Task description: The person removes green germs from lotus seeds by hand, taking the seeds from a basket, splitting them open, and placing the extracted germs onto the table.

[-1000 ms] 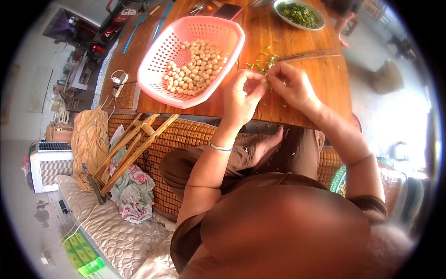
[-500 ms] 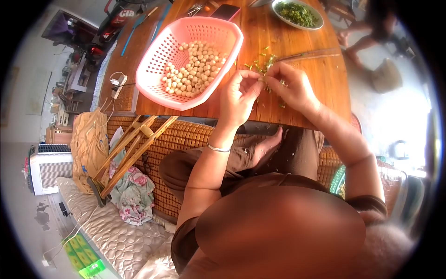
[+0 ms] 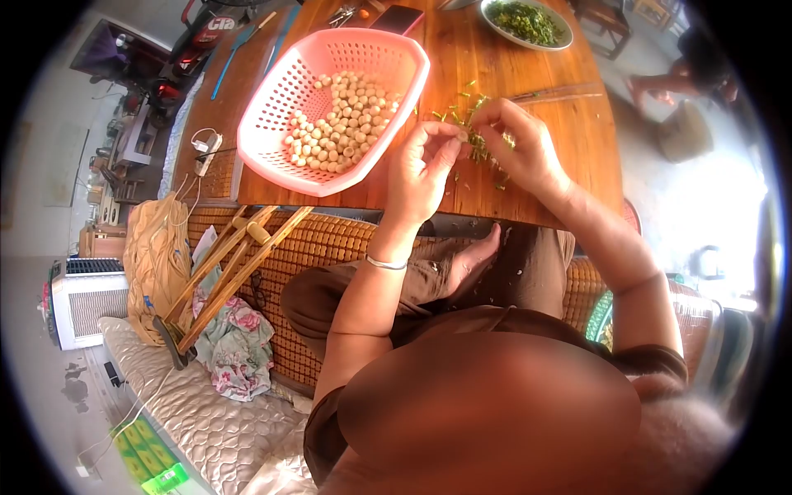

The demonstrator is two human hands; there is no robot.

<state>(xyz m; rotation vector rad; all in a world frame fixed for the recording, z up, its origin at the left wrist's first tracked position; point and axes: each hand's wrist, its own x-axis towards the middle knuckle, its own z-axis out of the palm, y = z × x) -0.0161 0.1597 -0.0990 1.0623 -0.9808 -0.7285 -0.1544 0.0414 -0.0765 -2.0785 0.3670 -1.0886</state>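
At the wooden table's near edge, my left hand (image 3: 421, 173), with a bracelet at its wrist, pinches something pale and small that I cannot make out. Just to its right, my right hand (image 3: 522, 147) is closed, thumb and fingers together near the left fingertips; whatever lies between them is hidden. Green trimmings (image 3: 476, 148) are scattered on the wood under and between both hands. To the left stands a pink perforated basket (image 3: 272, 107) holding many small round pale pieces (image 3: 345, 115). A bowl of chopped greens (image 3: 528, 23) is at the table's far side.
A dark phone (image 3: 398, 19) lies behind the basket. Wooden crutches (image 3: 239, 268) lean at the table's near left edge, by a floral cloth (image 3: 235, 351). A power strip (image 3: 206, 157) sits at the left. Another person's legs (image 3: 660, 87) show beyond a stool (image 3: 685, 132).
My right hand has lifted and parted slightly from the left fingertips. The other person's legs have come into view at the upper right and shifted.
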